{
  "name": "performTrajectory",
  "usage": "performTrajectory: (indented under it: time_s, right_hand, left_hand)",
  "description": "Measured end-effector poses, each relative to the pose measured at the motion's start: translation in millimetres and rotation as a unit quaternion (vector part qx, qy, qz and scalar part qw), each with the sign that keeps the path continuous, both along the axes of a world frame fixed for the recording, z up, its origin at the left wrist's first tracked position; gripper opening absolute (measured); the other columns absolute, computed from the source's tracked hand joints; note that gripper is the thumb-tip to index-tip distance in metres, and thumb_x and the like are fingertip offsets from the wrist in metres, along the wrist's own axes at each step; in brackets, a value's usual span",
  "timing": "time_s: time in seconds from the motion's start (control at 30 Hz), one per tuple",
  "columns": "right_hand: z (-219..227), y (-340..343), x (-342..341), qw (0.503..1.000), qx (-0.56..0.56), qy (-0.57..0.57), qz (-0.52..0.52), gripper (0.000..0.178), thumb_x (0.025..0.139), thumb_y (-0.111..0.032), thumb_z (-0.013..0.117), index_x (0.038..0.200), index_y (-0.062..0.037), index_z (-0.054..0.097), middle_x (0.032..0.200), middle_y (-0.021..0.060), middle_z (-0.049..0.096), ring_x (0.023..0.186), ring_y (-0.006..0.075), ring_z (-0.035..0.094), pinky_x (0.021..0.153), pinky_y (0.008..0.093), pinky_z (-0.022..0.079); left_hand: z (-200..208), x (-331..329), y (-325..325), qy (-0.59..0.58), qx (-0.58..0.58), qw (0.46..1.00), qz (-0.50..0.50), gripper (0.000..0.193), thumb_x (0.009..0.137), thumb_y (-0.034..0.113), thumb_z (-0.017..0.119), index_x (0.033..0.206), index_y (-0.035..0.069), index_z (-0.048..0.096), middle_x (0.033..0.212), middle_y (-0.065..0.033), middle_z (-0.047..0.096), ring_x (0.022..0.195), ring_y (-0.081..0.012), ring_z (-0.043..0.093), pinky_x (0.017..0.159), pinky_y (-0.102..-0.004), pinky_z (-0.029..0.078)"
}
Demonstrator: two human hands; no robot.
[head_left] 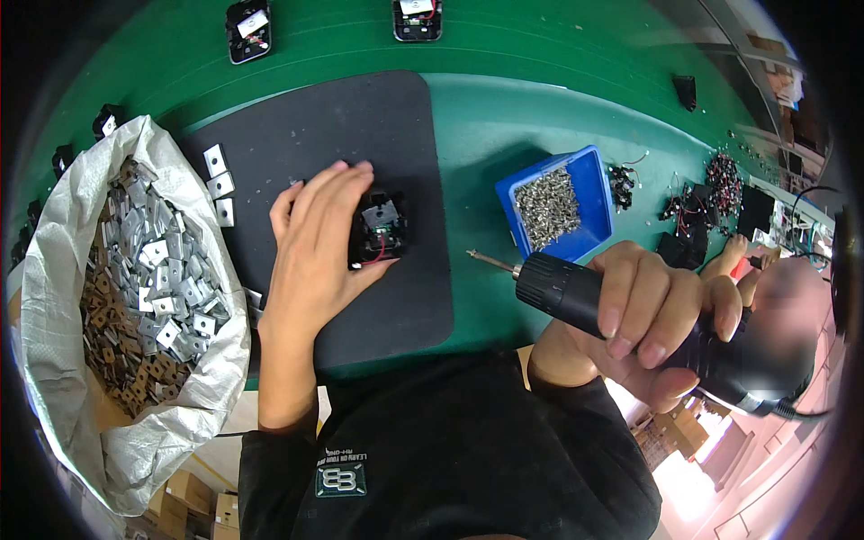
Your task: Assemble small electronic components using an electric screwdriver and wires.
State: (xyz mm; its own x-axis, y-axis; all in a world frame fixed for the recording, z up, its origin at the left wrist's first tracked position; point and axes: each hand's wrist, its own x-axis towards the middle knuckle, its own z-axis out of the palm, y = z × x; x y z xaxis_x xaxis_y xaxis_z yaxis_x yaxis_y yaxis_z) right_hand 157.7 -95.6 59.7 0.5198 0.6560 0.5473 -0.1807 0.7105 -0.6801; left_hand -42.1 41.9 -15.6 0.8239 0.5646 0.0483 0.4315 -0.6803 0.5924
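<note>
My left hand is closed around the left side of a small black plastic housing, its thumb along the lower edge. Inside the housing are a metal plate with a hole and a red wire. It rests on a dark grey mat. In my right hand is a black electric screwdriver, its fingers wrapped round the body. The bit points left towards the housing, apart from it. Beyond the screwdriver tip, a blue bin holds many small screws.
A white woven sack full of square metal plates stands at the left. Several loose plates lie along the mat's left edge. More black housings sit on the green surface at the back. Wired parts and another person's arm are at right.
</note>
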Motion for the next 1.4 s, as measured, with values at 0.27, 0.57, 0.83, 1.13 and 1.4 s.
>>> performTrajectory:
  time_s: [0.27, 0.57, 0.83, 1.13, 1.4]
  right_hand:
    - [-22.8, 24.8, -18.2, 0.997, 0.007, -0.051, 0.057, 0.043, 0.088, -0.018, 0.072, 0.116, -0.0116, 0.04, 0.079, 0.0046, 0.06, 0.066, 0.0187, 0.062, 0.061, 0.0334, 0.055]
    - [-30.6, 38.7, -23.3, 0.995, -0.009, -0.085, 0.056, 0.043, 0.087, -0.017, 0.072, 0.113, -0.0109, 0.038, 0.077, 0.0037, 0.059, 0.065, 0.0182, 0.062, 0.061, 0.0341, 0.056]
    - [-36.8, 39.9, -26.4, 0.996, -0.027, -0.079, 0.042, 0.044, 0.087, -0.018, 0.073, 0.116, -0.0122, 0.04, 0.074, 0.0023, 0.059, 0.061, 0.0159, 0.059, 0.059, 0.0314, 0.052]
    - [-36.8, 41.3, -25.5, 0.993, -0.021, -0.095, 0.068, 0.038, 0.085, -0.011, 0.071, 0.108, -0.0106, 0.041, 0.076, 0.0037, 0.059, 0.063, 0.018, 0.061, 0.061, 0.0345, 0.056]
    - [-45.9, 42.2, -27.3, 0.987, 0.014, -0.124, 0.1, 0.029, 0.08, -0.006, 0.072, 0.097, -0.0099, 0.048, 0.076, 0.0031, 0.061, 0.063, 0.018, 0.062, 0.06, 0.0342, 0.057]
  left_hand:
    - [-5.6, 5.6, 0.9, -0.076, -0.056, 0.994, -0.05, 0.08, 0.051, 0.026, 0.088, 0.122, 0.009, 0.058, 0.113, -0.0073, 0.059, 0.103, -0.0263, 0.056, 0.095, -0.0419, 0.034]
    - [-7.2, 6.8, 2.0, -0.092, -0.072, 0.992, -0.045, 0.077, 0.052, 0.029, 0.087, 0.121, 0.01, 0.059, 0.11, -0.0061, 0.058, 0.101, -0.0256, 0.055, 0.093, -0.0411, 0.035]
    - [-10.8, 5.2, 1.2, -0.096, -0.073, 0.992, -0.044, 0.076, 0.053, 0.031, 0.086, 0.121, 0.011, 0.059, 0.11, -0.0059, 0.057, 0.1, -0.0257, 0.054, 0.093, -0.042, 0.035]
    - [-9.9, 5.6, 1.2, -0.105, -0.081, 0.991, -0.029, 0.073, 0.053, 0.029, 0.086, 0.119, 0.011, 0.06, 0.109, -0.0061, 0.057, 0.099, -0.026, 0.054, 0.093, -0.0413, 0.035]
    - [-10.7, 4.9, 0.7, -0.097, -0.08, 0.991, -0.045, 0.073, 0.053, 0.026, 0.087, 0.118, 0.011, 0.059, 0.11, -0.0057, 0.057, 0.1, -0.0256, 0.054, 0.093, -0.0414, 0.035]
